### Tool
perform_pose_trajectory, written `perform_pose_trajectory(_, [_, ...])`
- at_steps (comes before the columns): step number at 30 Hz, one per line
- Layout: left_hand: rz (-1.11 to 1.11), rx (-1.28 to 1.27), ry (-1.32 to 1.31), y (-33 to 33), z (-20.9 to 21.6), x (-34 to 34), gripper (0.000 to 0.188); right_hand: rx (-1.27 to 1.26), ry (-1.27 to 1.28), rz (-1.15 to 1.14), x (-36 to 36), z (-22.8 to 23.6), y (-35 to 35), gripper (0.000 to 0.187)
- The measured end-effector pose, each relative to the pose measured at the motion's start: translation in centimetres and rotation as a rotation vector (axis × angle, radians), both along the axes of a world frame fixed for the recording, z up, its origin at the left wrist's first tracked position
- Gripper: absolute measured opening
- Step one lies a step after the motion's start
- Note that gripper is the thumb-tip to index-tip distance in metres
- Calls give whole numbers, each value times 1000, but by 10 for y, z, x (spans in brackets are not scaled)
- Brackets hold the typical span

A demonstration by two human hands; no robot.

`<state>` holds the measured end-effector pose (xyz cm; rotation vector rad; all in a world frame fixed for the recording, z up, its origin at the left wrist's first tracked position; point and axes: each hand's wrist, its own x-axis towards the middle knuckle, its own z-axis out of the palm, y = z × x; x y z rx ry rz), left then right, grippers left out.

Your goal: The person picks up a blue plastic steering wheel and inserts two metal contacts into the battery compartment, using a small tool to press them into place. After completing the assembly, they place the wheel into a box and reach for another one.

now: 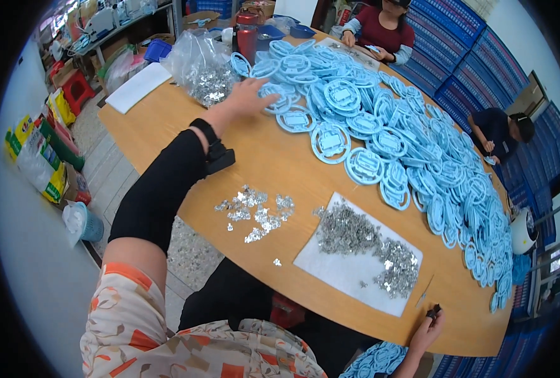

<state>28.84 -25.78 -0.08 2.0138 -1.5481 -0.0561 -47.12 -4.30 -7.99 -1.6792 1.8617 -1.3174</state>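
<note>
My left hand (250,97), with a dark band around the wrist, reaches to the far left edge of a big heap of light blue round plastic frames (343,96). Its fingers are stretched apart over a blue frame (279,97); whether they touch it I cannot tell. At the near right of the table, my right hand (425,332) is closed around a small black object (433,312) of unclear kind. Beside it a thin pointed metal piece (425,290) lies on the wood. A white sheet (324,265) carries piles of small silvery metal pieces (349,233).
More silvery pieces (264,217) lie loose on the wooden table (242,176). A clear plastic bag (198,60), a white cloth (139,87) and a red flask (246,39) stand at the far left. Two people (387,31) work across the table; below my right arm are more blue frames (376,360).
</note>
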Motion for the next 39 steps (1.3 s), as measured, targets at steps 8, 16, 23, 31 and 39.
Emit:
perform_pose_trajectory(8, [122, 177, 17, -42, -6, -43, 107, 43, 109, -20, -9, -5, -1, 38])
perform_pose_trajectory(16, [-275, 163, 155, -56, -4, -163, 101, 1, 214, -1, 8, 2, -4, 33])
perform_pose_trajectory(23, [-47, 51, -87, -56, 49, -132, 61, 97, 297, 1, 22, 27, 4, 33])
perform_pose_trajectory(31, [710, -261, -693, -105, 5, 65, 30, 98, 359, -5, 25, 27, 1, 33])
perform_pose_trajectory(39, [63, -422, 94, -133, 28, 82, 60, 130, 329, 2, 21, 24, 5, 34])
